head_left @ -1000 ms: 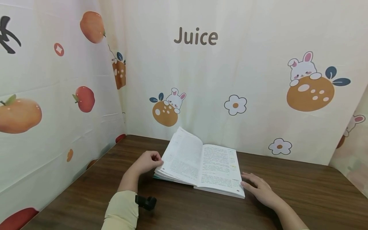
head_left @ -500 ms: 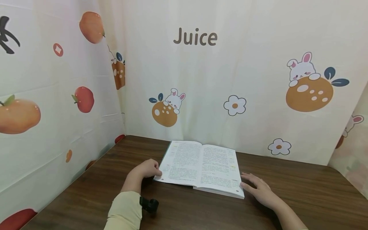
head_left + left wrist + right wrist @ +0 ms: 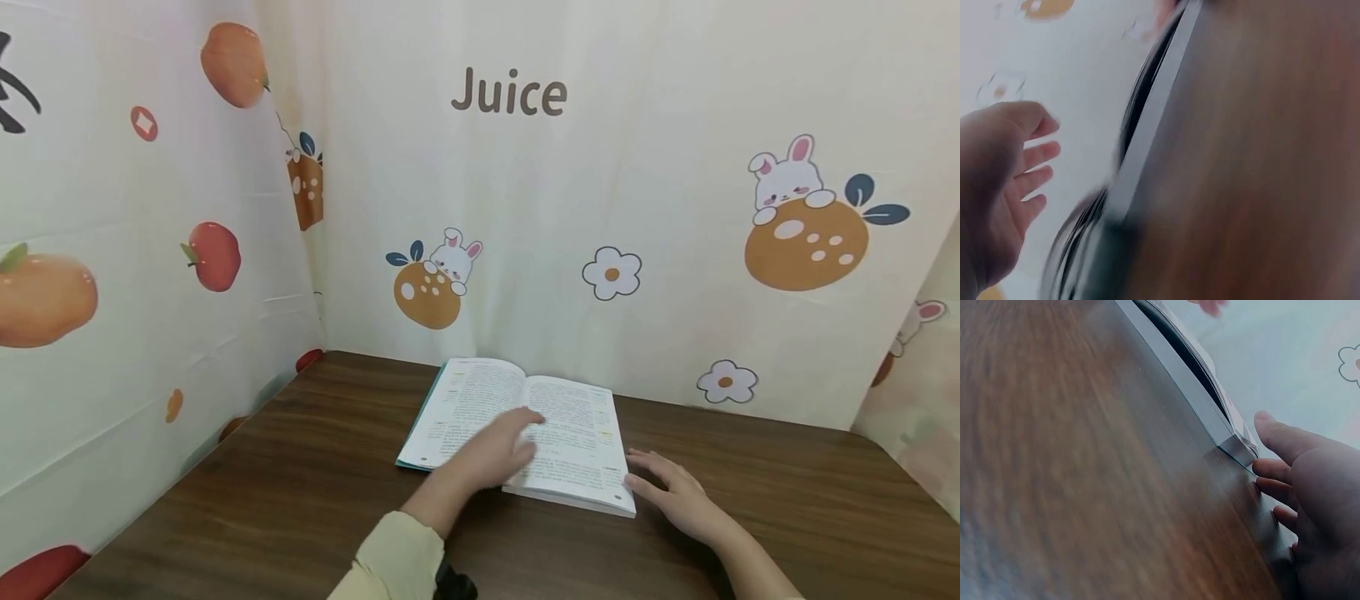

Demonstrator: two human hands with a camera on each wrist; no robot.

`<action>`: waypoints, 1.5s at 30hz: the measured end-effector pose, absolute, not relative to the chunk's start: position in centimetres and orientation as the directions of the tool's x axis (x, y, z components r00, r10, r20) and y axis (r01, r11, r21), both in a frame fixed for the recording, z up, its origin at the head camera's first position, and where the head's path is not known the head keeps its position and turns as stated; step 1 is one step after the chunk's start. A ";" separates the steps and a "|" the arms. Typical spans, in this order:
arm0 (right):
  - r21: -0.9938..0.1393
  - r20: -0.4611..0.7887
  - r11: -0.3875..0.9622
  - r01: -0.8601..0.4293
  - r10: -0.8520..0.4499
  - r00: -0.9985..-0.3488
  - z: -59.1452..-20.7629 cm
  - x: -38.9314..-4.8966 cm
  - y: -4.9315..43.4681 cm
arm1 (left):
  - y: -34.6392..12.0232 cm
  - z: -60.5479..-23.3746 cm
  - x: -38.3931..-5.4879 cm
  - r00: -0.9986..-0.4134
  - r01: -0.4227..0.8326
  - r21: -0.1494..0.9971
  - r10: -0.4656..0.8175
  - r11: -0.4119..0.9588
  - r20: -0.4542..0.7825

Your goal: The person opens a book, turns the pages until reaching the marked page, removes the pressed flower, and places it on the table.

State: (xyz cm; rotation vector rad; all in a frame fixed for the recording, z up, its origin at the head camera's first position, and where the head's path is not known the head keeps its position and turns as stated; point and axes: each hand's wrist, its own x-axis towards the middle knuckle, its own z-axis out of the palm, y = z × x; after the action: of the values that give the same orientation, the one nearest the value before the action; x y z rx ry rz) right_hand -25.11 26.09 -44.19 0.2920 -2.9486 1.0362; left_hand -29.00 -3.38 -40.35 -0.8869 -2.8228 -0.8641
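An open book (image 3: 480, 408) with printed white pages and a teal cover edge lies on the wooden table (image 3: 300, 492). Above its lower middle, my left hand (image 3: 491, 454) reaches over the pages with loosely extended fingers and holds nothing. In the left wrist view, that hand (image 3: 997, 169) appears apart from the blurred book edge. My right hand (image 3: 678, 496) rests on the table, its fingertips at the book's lower right edge. The right wrist view has the thumb of this hand (image 3: 1329, 487) raised beside the book corner (image 3: 1238, 447).
A pale printed curtain (image 3: 540, 208) hangs directly behind the book along the table's far edge. Another printed curtain (image 3: 150, 317) runs along the left side. A black strap device (image 3: 453, 583) sits on the left wrist.
A page held up by my left hand has come down flat on the left side. Afterwards the left hand has moved rightward over the book. My right hand stays put.
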 end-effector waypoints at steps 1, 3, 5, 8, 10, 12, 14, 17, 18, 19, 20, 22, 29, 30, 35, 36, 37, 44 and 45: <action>-0.622 0.064 0.764 -0.175 -0.173 -0.983 -44.2 -25.1 26.1 | -2.7 -40.5 -28.7 -0.814 0.565 0.491 0.545 0.664 0.199; -0.623 0.066 0.762 -0.176 -0.174 -0.983 -44.1 -25.1 26.1 | -1.7 -41.0 -28.2 -0.788 0.594 0.462 0.591 0.659 0.171; -0.622 0.071 0.762 -0.181 -0.175 -0.982 -44.1 -25.0 26.0 | -1.2 -41.5 -28.0 -0.780 0.607 0.423 0.607 0.673 0.154; -0.624 0.076 0.758 -0.189 -0.182 -0.980 -44.0 -25.1 25.9 | -1.2 -42.2 -27.9 -0.778 0.612 0.377 0.615 0.696 0.127; -0.623 0.077 0.758 -0.193 -0.186 -0.980 -44.0 -25.1 25.9 | -1.3 -42.6 -27.9 -0.774 0.617 0.354 0.623 0.703 0.112; -0.620 0.073 0.761 -0.189 -0.184 -0.980 -44.0 -25.1 25.9 | -1.3 -42.9 -28.0 -0.767 0.627 0.327 0.635 0.707 0.097; -0.613 0.071 0.768 -0.185 -0.179 -0.981 -44.1 -25.2 25.9 | -1.3 -43.1 -28.0 -0.761 0.635 0.305 0.642 0.710 0.089; -0.605 0.072 0.774 -0.187 -0.180 -0.981 -44.1 -25.2 26.0 | -1.3 -43.3 -28.1 -0.765 0.631 0.285 0.638 0.721 0.081; -0.604 0.075 0.774 -0.192 -0.184 -0.980 -44.1 -25.2 26.0 | -1.4 -43.4 -28.1 -0.766 0.630 0.285 0.637 0.722 0.080; -0.602 0.078 0.773 -0.198 -0.190 -0.979 -44.1 -25.2 26.1 | -1.4 -43.4 -28.2 -0.767 0.630 0.286 0.637 0.722 0.081; -0.602 0.080 0.772 -0.205 -0.197 -0.977 -44.1 -25.2 26.1 | -1.4 -43.5 -28.2 -0.767 0.629 0.291 0.637 0.721 0.081; -0.604 0.080 0.768 -0.215 -0.209 -0.975 -44.1 -25.2 26.2 | -1.4 -43.5 -28.3 -0.769 0.625 0.306 0.635 0.718 0.078; -0.616 0.055 0.761 -0.205 -0.219 -0.974 -43.8 -25.1 26.2 | -1.3 -43.6 -28.3 -0.777 0.609 0.332 0.625 0.720 0.071; -0.613 0.061 0.762 -0.210 -0.220 -0.974 -43.8 -25.1 26.2 | -1.3 -43.6 -28.3 -0.779 0.607 0.334 0.623 0.721 0.071; -0.603 0.118 0.757 -0.253 -0.229 -0.966 -43.8 -25.0 26.2 | -1.2 -43.7 -28.4 -0.782 0.603 0.337 0.618 0.723 0.073; -0.603 0.129 0.754 -0.261 -0.231 -0.964 -43.8 -25.0 26.2 | -1.2 -43.7 -28.3 -0.782 0.603 0.338 0.619 0.722 0.074; -0.604 0.136 0.751 -0.266 -0.231 -0.963 -43.8 -25.0 26.2 | -1.2 -43.6 -28.3 -0.782 0.603 0.339 0.619 0.722 0.074; -0.604 0.140 0.752 -0.264 -0.226 -0.964 -44.0 -25.0 26.1 | -1.3 -43.6 -28.2 -0.777 0.612 0.327 0.624 0.720 0.081; -0.602 0.137 0.754 -0.262 -0.225 -0.965 -44.0 -25.0 26.1 | -1.3 -43.6 -28.2 -0.777 0.613 0.326 0.624 0.720 0.081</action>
State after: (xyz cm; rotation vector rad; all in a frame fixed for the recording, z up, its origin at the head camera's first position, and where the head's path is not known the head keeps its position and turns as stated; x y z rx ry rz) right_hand -25.00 26.14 -44.04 0.4017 -2.8896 1.0042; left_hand -28.19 -1.30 -43.63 -1.0594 -2.9453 -0.5382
